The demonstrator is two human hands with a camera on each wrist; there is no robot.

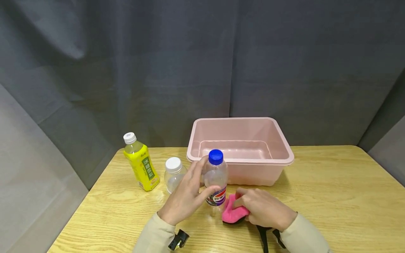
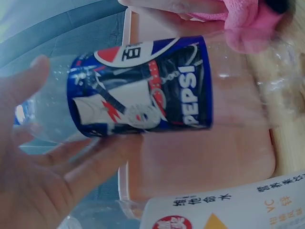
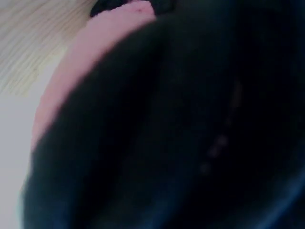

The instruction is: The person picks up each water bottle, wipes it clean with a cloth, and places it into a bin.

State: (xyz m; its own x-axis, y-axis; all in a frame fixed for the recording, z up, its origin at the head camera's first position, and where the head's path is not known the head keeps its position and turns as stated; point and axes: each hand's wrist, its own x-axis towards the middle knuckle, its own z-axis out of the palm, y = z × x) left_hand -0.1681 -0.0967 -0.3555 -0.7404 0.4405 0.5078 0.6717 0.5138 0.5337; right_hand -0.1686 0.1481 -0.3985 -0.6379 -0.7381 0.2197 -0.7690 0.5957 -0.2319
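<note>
A clear Pepsi bottle [image 1: 216, 175] with a blue cap stands upright on the table. My left hand [image 1: 186, 195] is beside it, thumb across its front and fingers along its far left side. In the left wrist view the fingers look fairly straight, around the Pepsi bottle's upper part; firm contact is unclear. Right of the bottle's base, my right hand [image 1: 264, 207] pinches a fuzzy pink cloth [image 1: 233, 212] with a black part beneath. A dark, blurred shape covers most of the right wrist view, with the pink cloth [image 3: 71, 71] at its edge.
A pink plastic basin [image 1: 253, 173] stands behind the hands. Left of the left hand is a clear bottle [image 1: 174, 172] with a white cap; its white label [image 2: 228, 210] shows in the left wrist view. Farther left stands a yellow-labelled drink bottle [image 1: 142, 167]. Dark curtains rise behind the table.
</note>
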